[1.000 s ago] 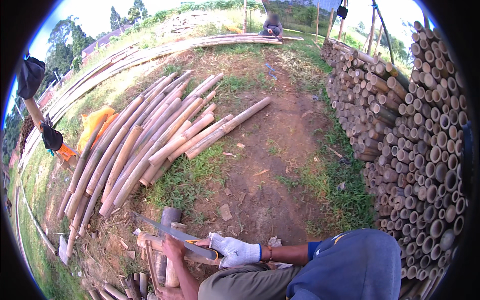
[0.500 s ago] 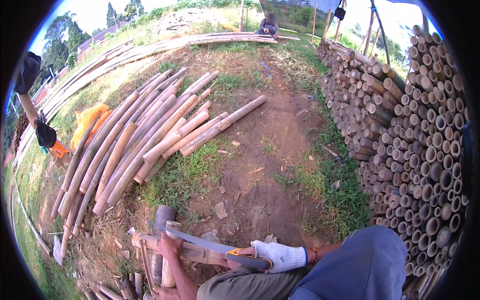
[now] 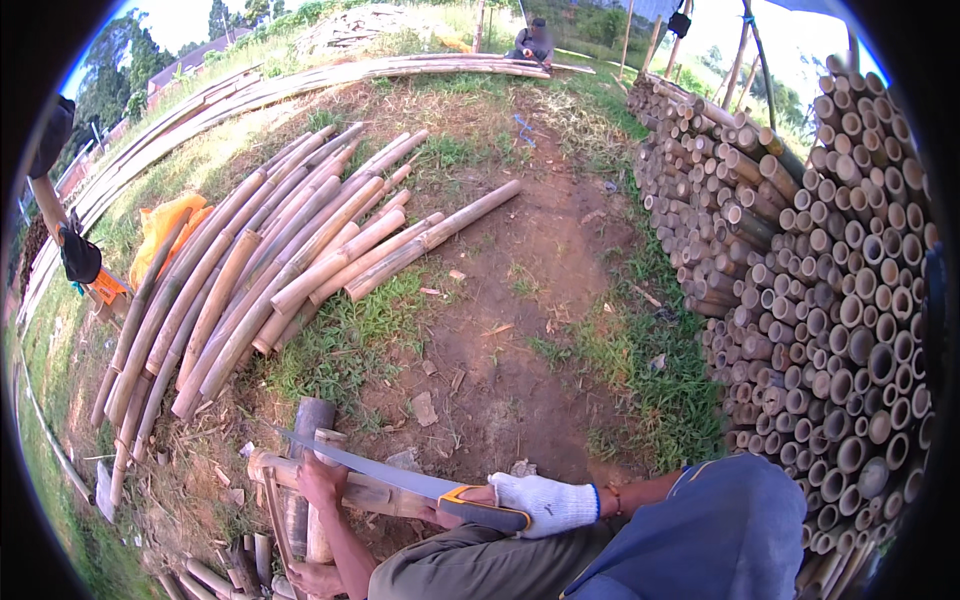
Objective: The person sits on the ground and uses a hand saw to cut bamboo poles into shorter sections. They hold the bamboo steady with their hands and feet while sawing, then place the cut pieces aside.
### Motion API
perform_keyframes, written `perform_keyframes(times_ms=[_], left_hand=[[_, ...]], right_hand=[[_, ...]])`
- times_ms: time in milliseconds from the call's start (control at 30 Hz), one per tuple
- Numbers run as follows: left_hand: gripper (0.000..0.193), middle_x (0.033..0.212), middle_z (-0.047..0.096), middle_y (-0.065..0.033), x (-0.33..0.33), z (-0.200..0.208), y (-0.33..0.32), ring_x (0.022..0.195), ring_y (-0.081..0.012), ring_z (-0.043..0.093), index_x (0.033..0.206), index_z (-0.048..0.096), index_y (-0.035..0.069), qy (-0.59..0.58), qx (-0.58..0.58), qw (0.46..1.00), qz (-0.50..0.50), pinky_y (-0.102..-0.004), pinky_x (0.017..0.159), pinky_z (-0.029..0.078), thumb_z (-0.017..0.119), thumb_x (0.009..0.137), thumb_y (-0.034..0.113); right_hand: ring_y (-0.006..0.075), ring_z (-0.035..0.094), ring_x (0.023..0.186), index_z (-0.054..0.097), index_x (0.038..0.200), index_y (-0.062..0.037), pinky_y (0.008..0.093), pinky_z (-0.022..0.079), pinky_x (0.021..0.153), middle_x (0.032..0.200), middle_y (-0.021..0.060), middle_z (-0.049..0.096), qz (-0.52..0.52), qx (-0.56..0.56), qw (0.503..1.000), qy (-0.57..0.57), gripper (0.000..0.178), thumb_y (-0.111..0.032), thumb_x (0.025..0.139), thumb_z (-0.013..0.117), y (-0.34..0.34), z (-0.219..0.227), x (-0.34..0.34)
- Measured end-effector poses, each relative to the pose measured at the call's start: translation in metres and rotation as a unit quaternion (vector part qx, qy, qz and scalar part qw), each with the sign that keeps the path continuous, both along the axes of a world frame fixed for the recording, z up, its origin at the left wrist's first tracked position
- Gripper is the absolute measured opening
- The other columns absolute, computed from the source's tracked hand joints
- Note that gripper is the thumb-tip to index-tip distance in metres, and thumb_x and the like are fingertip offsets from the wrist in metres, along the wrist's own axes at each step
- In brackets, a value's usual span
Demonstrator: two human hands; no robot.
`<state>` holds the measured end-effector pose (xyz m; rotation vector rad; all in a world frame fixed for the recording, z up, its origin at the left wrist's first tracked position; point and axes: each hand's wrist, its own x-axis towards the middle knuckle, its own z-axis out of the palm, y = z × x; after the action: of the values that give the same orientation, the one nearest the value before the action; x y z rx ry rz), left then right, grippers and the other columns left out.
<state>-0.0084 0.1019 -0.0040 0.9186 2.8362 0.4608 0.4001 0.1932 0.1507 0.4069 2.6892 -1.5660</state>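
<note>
Right hand (image 3: pixel 548 504), in a white knit glove, closed on the yellow-and-grey grip of a handsaw (image 3: pixel 400 477); blade slants up and leftward above a bamboo pole (image 3: pixel 385 497). Cannot tell whether teeth touch it. Left hand (image 3: pixel 322 481), bare, on the same pole beside the blade; curled fingers partly hidden, so firmness of hold cannot be told. Pole lies crosswise over a thick dark bamboo log (image 3: pixel 315 414), low in view. Short bamboo offcuts (image 3: pixel 208 577), lower left. Beyond: a fanned heap of bamboo poles (image 3: pixel 260 265), orange sheet (image 3: pixel 160 240) against its left side. Right: tall stack of cut bamboo (image 3: pixel 800 330), ends outward. Far off: long bamboo lengths (image 3: pixel 385 70) on grass, a person (image 3: pixel 533 42) crouched at their end.
</note>
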Motion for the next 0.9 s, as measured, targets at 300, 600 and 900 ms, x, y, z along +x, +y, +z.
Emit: perform_keyframes(times_ms=[300, 600, 900], left_hand=[[0.058, 0.105, 0.079, -0.0300, 0.001, -0.013, 0.004, 0.105, -0.0502, 0.075, 0.120, 0.073, -0.003, 0.001, 0.046, 0.999, -0.028, -0.0549, 0.100, 0.059, 0.088, 0.079, 0.035], [0.065, 0.097, 0.079, -0.0311, -0.027, -0.023, -0.019, 0.098, -0.0496, 0.077, 0.120, 0.071, -0.001, 0.072, 0.045, 0.996, -0.002, -0.0558, 0.102, 0.059, 0.090, 0.079, 0.047], [0.060, 0.098, 0.079, -0.0307, 0.008, -0.014, 0.001, 0.099, -0.0483, 0.077, 0.108, 0.069, -0.001, 0.016, 0.048, 0.999, -0.006, -0.0507, 0.112, 0.054, 0.094, 0.074, 0.040]], right_hand=[[0.0414, 0.073, 0.115, 0.050, 0.162, -0.0163, 0.0471, 0.058, 0.097, 0.133, 0.0226, 0.065, -0.077, -0.057, 0.990, 0.102, 0.075, -0.023, 0.093, 0.077, 0.013, -0.042, -0.129], [0.0370, 0.072, 0.119, 0.050, 0.161, -0.0118, 0.0473, 0.056, 0.099, 0.134, 0.0224, 0.068, -0.033, -0.078, 0.996, -0.001, 0.070, -0.020, 0.096, 0.074, 0.005, -0.005, -0.099], [0.0397, 0.073, 0.115, 0.047, 0.166, -0.0178, 0.0471, 0.058, 0.098, 0.129, 0.0204, 0.068, -0.050, -0.023, 0.998, 0.017, 0.083, -0.016, 0.089, 0.079, 0.008, 0.001, -0.060]])
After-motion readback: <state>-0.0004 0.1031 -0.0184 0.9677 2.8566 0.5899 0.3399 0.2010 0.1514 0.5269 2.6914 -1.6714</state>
